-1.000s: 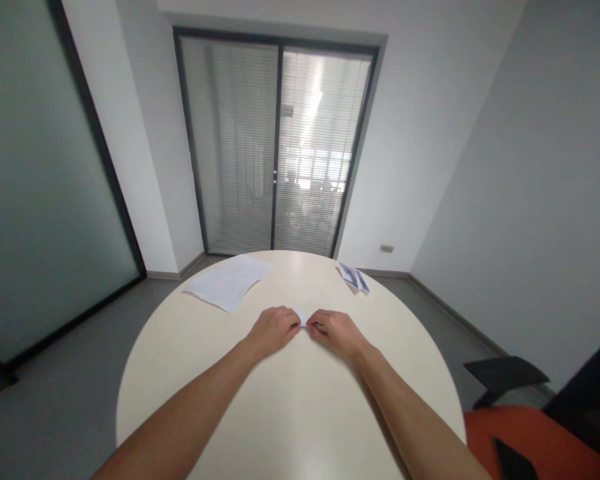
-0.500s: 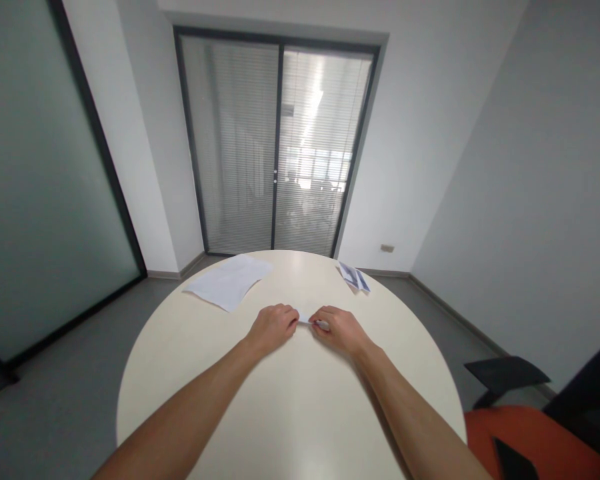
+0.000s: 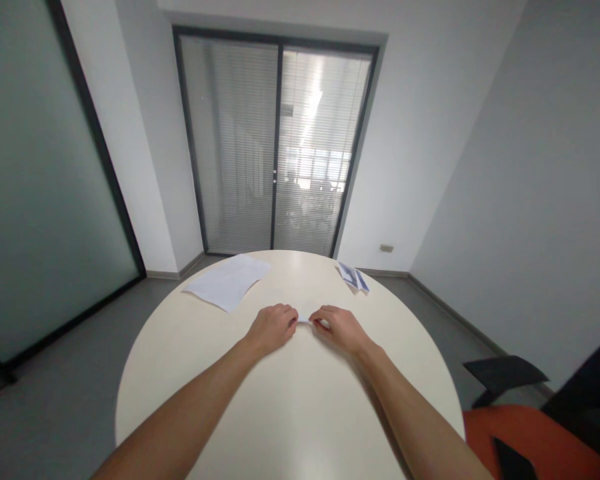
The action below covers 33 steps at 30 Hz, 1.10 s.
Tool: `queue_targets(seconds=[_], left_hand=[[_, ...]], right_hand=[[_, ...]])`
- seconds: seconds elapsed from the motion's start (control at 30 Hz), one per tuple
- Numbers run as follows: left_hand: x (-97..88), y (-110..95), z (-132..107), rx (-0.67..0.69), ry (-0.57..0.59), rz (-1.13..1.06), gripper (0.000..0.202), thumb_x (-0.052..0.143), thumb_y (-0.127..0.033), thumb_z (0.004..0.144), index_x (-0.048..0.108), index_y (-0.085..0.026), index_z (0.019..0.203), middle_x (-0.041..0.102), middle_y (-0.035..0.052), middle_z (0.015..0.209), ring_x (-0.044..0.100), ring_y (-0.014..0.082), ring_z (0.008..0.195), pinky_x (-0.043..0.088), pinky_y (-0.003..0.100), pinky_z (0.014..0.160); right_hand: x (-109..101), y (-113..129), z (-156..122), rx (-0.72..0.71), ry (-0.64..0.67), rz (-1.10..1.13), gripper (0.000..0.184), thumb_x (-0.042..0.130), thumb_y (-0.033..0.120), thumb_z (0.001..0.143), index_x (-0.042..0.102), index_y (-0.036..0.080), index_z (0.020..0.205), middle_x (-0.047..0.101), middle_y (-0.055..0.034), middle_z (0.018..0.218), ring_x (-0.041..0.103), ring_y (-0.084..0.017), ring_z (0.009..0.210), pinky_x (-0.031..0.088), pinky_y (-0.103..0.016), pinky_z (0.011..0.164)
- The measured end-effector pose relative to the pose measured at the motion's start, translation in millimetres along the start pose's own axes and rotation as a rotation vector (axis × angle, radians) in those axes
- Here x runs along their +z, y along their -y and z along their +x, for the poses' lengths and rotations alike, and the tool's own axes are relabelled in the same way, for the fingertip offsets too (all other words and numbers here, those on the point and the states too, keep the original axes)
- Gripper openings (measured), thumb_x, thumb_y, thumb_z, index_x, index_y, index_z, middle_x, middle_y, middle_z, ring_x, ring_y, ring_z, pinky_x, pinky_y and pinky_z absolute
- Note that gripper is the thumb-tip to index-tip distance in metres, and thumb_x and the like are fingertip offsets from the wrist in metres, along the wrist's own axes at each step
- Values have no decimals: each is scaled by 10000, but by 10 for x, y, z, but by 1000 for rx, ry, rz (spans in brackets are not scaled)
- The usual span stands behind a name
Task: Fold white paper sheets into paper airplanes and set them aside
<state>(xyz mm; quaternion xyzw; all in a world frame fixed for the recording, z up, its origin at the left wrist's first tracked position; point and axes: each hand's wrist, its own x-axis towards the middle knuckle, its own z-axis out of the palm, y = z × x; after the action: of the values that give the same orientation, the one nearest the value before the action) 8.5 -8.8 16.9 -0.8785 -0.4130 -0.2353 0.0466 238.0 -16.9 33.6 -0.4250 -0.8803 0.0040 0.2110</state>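
Note:
A small white piece of paper (image 3: pixel 306 314) lies on the round cream table (image 3: pixel 290 413), mostly hidden by my fingers. My left hand (image 3: pixel 271 327) pinches its left end with fingers curled. My right hand (image 3: pixel 341 329) is closed on its right end. Both hands rest on the tabletop, knuckles up, almost touching each other.
A white sheet of paper (image 3: pixel 229 282) lies at the far left of the table. A small stack of printed cards (image 3: pixel 353 277) sits at the far right edge. An orange and black chair (image 3: pixel 540 433) stands at lower right. A glass door with blinds (image 3: pixel 275 143) is behind.
Both hands stay on the small paper; my right hand has drawn slightly to the right, showing a little more of the paper between the hands.

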Motion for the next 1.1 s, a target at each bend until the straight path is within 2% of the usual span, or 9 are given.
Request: queue_targets(seconds=[0.17,0.27,0.43,0.53,0.7,0.83,1.1], left_hand=[[2,32,1,-39,-82,-64,141,592,-251,917,638,-214,1045,687,52,1051,613,214,996,477,341,898],[30,62,-4,-126,-158,-89,195,606,-296,914,616,-220,1094,663,59,1133,603,223,1057,478,346,930],[100,109,-13,-349,-230,-124,277,540,-386,957,572,-214,1172,655,66,1181,622,216,1065,494,327,889],[115,112,-10,-397,-221,-165,309,535,-406,957,542,-221,1205,670,67,1168,644,216,1028,501,322,835],[87,77,-4,-388,-216,-207,243,534,-383,957,557,-242,1154,704,40,1057,667,206,958,498,314,803],[57,49,1,-368,-229,-253,235,568,-351,938,565,-241,1146,706,27,1060,669,189,936,500,300,804],[68,3,12,-253,-251,-302,258,605,-273,901,585,-224,1154,691,27,1132,645,191,1032,489,319,933]], right_hand=[[18,-29,-10,70,-29,30,227,555,155,858,723,245,982,727,-15,932,656,-156,853,460,-247,762],[17,-43,-28,124,-57,52,218,557,174,847,715,245,980,726,-13,954,655,-157,845,461,-253,757],[10,-52,-49,173,-69,80,269,538,197,844,699,239,1055,722,-22,979,650,-160,834,468,-254,733],[17,-35,-48,154,-53,81,314,531,191,840,694,239,1103,721,-29,999,652,-163,851,471,-254,745],[24,24,-38,130,-37,77,318,544,197,844,699,239,1119,723,-30,990,653,-169,860,468,-263,784],[26,50,-33,126,-17,90,303,558,214,858,699,238,1125,723,-28,984,651,-165,849,464,-256,767],[45,59,-23,117,-21,148,243,559,296,920,696,245,1114,717,-32,981,648,-159,821,467,-259,754]])
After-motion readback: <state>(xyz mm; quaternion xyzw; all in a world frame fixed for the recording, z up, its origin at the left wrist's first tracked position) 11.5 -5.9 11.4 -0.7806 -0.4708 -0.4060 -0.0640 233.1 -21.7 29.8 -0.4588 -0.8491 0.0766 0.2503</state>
